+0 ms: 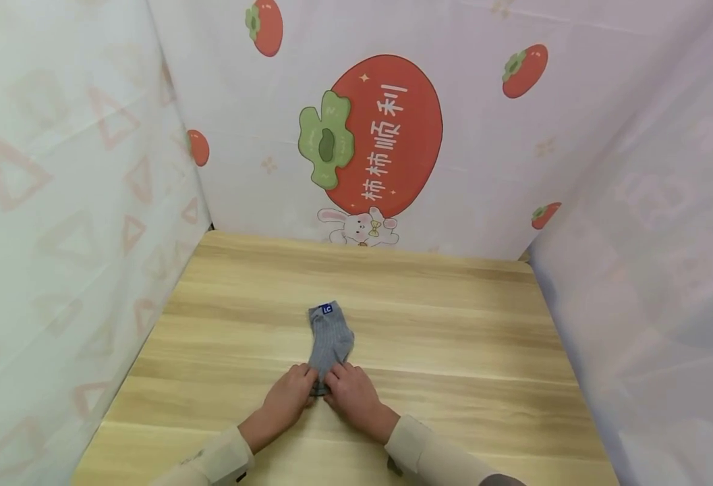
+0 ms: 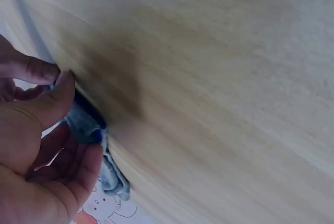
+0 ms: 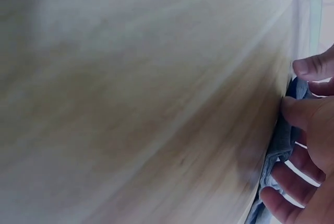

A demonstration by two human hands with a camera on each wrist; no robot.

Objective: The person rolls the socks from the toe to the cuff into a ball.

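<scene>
A grey ribbed sock lies on the wooden table, its cuff with a dark blue label pointing away from me. At the near toe end, my left hand pinches the left side between thumb and fingers. My right hand grips the same end from the right, close beside the left. Both wrist views show the thumbs at the near edge, with fingers curled over the sock. Part of the toe is hidden under the fingers. In the right wrist view the bunched fabric runs along beneath the right hand.
The wooden tabletop reaches back to a white cloth wall printed with persimmons and a rabbit. Pale cloth hangs along the left side and the right side of the table.
</scene>
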